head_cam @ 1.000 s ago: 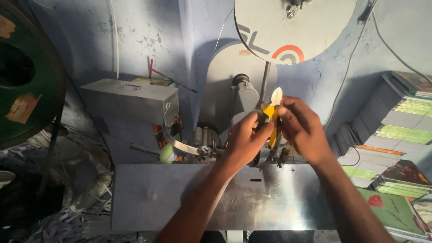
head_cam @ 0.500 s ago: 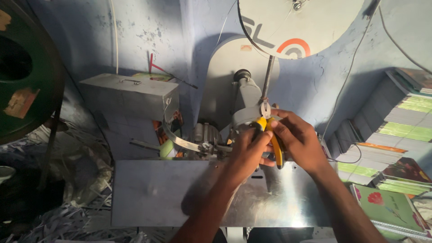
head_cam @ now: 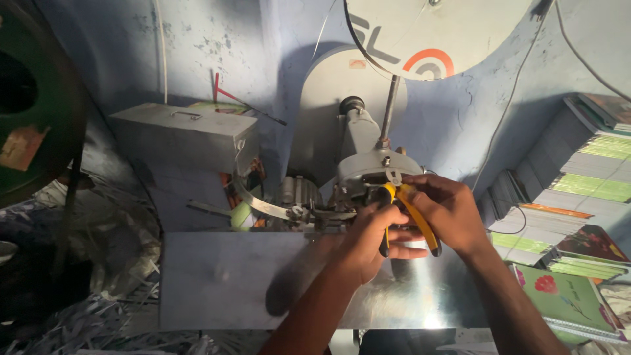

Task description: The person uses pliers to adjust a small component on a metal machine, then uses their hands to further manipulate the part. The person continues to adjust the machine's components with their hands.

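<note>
at centre right of the frame, the right hand [head_cam: 447, 213] grips yellow-handled pliers [head_cam: 411, 213] with closed fingers, the left hand [head_cam: 371, 236] curled against them beneath the grey machine head [head_cam: 371, 167].

- Right hand [head_cam: 447, 213]: grips yellow-handled pliers [head_cam: 414, 217], nose up against the grey machine head [head_cam: 374, 171].
- Left hand [head_cam: 371, 240]: beside the pliers, fingers touching the handles.
- Metal table [head_cam: 223, 276]: bare sheet below both hands.
- Grey metal box [head_cam: 177, 135]: left of the machine.
- Stacked notebooks [head_cam: 578, 190]: far right.
- White disc [head_cam: 434, 33]: overhead.
</note>
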